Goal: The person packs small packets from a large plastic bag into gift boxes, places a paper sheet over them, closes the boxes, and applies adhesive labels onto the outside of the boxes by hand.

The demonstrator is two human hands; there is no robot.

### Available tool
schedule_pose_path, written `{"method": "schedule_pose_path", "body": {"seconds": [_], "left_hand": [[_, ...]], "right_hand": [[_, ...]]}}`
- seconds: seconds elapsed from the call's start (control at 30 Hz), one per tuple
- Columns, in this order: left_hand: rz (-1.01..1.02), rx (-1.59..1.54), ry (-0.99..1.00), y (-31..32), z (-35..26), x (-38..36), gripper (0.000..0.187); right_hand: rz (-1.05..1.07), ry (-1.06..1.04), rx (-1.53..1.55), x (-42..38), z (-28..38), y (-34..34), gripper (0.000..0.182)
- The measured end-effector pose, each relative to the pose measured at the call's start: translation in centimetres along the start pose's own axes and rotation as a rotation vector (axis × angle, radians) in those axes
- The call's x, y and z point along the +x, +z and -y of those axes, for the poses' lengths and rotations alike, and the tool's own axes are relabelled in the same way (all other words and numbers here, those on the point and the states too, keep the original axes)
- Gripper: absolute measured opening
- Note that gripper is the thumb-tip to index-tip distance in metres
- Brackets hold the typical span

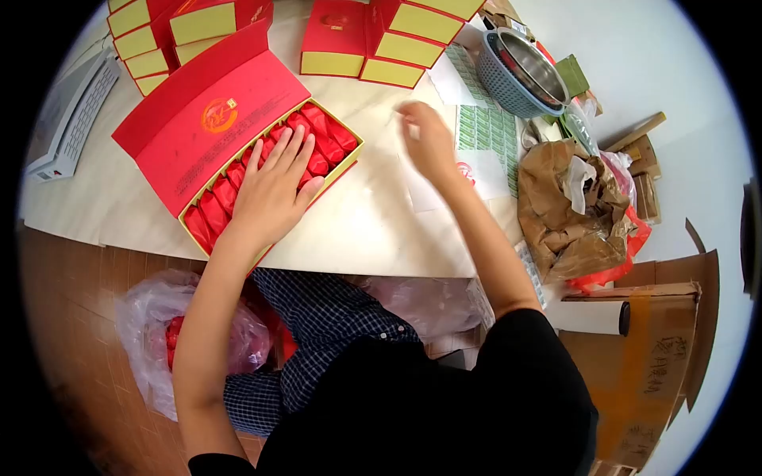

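An open gift box (351,155), red outside with yellow edges, lies at an angle on the table. Its red lid (202,127), printed with a gold emblem, is folded back to the far left. Several shiny red packets (321,131) fill the box in a row. My left hand (274,186) rests on these packets, fingers stretched out and slightly spread. To the right of the box, my right hand (429,141) is above the table with its fingers curled together, partly blurred. Anything in its fingers is too small to make out. Beside it lies white paper (484,170) bearing a red sticker (466,170).
Closed boxes (333,44) are stacked at the back. Green printed sheets (486,131), a blue basket (508,83) with a metal bowl (532,65), and crumpled brown paper (567,214) sit to the right. A plastic bag (151,325) stands on the floor, and a carton (651,365) is at lower right.
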State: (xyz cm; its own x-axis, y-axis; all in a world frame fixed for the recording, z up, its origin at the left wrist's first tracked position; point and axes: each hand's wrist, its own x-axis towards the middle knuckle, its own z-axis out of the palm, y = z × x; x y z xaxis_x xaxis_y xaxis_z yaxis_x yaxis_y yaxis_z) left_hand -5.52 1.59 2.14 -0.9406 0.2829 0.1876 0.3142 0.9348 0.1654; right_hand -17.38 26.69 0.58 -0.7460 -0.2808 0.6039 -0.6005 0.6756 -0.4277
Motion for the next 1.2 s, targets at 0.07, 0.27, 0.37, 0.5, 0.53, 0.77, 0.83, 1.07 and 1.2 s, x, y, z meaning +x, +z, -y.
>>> {"method": "schedule_pose_path", "body": {"seconds": [0.07, 0.27, 0.37, 0.5, 0.53, 0.77, 0.83, 1.07, 1.2], "left_hand": [[-0.002, -0.012, -0.002, 0.0, 0.1, -0.1, 0.059], [-0.034, -0.256, -0.042, -0.2, 0.8, -0.1, 0.048], [-0.046, -0.312, -0.028, 0.0, 1.2, -0.3, 0.046], [-0.066, -0.339, -0.041, 0.0, 1.1, -0.3, 0.043], [-0.065, -0.336, -0.043, -0.1, 1.1, -0.3, 0.042], [-0.074, -0.325, -0.042, -0.1, 0.8, -0.4, 0.041], [-0.078, -0.316, -0.041, -0.1, 0.8, -0.4, 0.041], [-0.089, -0.295, -0.037, 0.0, 0.8, -0.5, 0.040], [-0.096, -0.299, -0.035, 0.1, 0.8, -0.5, 0.040]], "right_hand": [[0.055, 0.003, -0.092, -1.9, -4.3, -4.0, 0.009], [0.145, -0.103, -0.216, -4.6, -8.1, -5.9, 0.008], [0.120, -0.163, -0.236, -4.3, -8.8, -4.1, 0.008], [0.123, -0.102, -0.225, -4.8, -9.1, -3.5, 0.009], [0.106, -0.112, -0.223, -4.9, -8.9, -3.6, 0.009], [0.036, -0.108, -0.146, -5.2, -9.0, -3.6, 0.010], [0.057, -0.094, -0.148, -5.2, -8.9, -3.8, 0.011], [0.048, -0.169, -0.200, -5.1, -8.4, -4.1, 0.014], [0.039, -0.160, -0.197, -5.1, -8.3, -4.1, 0.014]]}}
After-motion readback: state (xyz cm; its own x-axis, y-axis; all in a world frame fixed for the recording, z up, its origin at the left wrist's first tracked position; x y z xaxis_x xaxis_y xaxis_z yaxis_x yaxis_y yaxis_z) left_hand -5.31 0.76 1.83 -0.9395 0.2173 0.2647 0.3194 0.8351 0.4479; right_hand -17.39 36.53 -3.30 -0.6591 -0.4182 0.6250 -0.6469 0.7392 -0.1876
